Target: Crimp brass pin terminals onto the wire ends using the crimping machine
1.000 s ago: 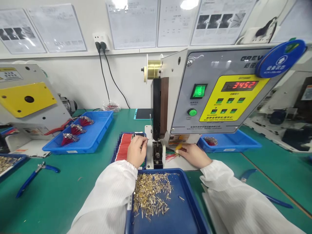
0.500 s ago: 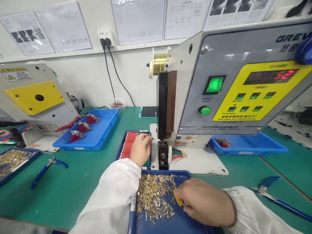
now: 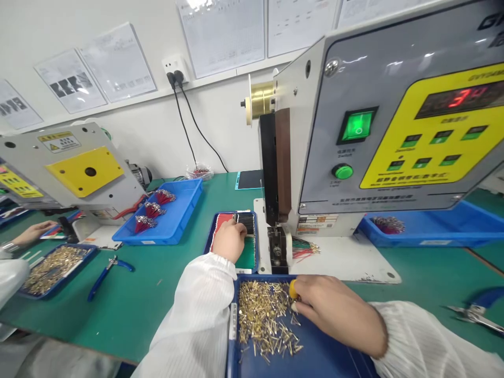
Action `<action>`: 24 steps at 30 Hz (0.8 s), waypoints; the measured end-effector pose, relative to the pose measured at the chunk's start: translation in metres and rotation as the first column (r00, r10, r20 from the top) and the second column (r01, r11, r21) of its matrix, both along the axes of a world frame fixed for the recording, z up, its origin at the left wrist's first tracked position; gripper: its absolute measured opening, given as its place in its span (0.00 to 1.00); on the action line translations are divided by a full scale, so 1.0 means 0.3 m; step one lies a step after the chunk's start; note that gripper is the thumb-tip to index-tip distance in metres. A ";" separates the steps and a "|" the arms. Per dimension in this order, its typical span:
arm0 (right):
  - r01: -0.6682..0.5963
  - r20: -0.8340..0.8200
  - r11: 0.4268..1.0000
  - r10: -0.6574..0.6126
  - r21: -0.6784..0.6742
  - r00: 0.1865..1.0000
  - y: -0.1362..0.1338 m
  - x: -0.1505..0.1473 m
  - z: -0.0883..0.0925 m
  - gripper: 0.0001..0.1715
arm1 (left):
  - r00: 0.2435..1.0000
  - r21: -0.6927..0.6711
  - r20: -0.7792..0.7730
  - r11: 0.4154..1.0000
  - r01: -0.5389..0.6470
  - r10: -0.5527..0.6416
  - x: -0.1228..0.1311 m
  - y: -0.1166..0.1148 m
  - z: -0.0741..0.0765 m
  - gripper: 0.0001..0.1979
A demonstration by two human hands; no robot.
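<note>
My left hand (image 3: 229, 240) rests in a dark blue tray (image 3: 247, 261) on a bundle of red and black wires (image 3: 244, 223), fingers down at the wire ends. My right hand (image 3: 333, 310) hovers at the top of a loose pile of brass terminals (image 3: 265, 315) in a larger blue tray (image 3: 315, 349). It pinches a small yellow piece (image 3: 293, 289) against the pile's edge. A few crimped wires (image 3: 305, 251) lie on the white base plate (image 3: 354, 260) beside the crimping press die (image 3: 277, 249).
The crimping machine (image 3: 394, 136) towers at right, with a brass reel (image 3: 262, 100) on top. Blue trays hold red wire bundles (image 3: 169, 210) (image 3: 429, 226). Blue-handled pliers (image 3: 110, 275) lie left, and a co-worker's hand (image 3: 33, 233) is at far left near a terminal tray (image 3: 53, 270).
My right hand has left the press and now stays over the terminal tray. The crimped wires lie on the plate. The view has tilted and swung rightward; my left hand remains in the wire tray.
</note>
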State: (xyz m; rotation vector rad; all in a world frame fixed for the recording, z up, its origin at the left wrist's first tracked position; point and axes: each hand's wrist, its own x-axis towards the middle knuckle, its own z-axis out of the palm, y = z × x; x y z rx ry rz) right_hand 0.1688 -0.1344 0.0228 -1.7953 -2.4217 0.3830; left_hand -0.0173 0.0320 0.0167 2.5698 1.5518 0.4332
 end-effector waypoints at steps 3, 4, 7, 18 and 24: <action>-0.001 -0.013 1.000 0.001 -0.009 1.000 0.008 0.004 -0.012 0.08 | 1.000 0.016 0.009 1.000 -0.025 0.025 0.008 0.009 -0.022 0.10; -0.003 -0.020 1.000 0.003 -0.010 1.000 0.010 0.003 -0.015 0.08 | 1.000 0.017 0.016 0.999 -0.027 0.027 0.010 0.014 -0.029 0.10; -0.004 -0.031 1.000 0.004 -0.005 1.000 0.010 -0.002 -0.013 0.09 | 0.998 0.038 0.050 0.999 -0.035 0.033 0.010 0.028 -0.044 0.09; -0.025 -0.146 0.995 0.011 -0.095 0.989 -0.005 0.002 0.033 0.12 | 0.960 0.000 -0.067 0.962 -0.273 0.273 -0.156 0.104 -0.013 0.10; -0.067 -0.174 0.995 0.053 -0.075 0.983 0.001 -0.006 0.013 0.08 | 0.953 -0.013 -0.092 0.957 -0.290 0.288 -0.157 0.113 -0.029 0.11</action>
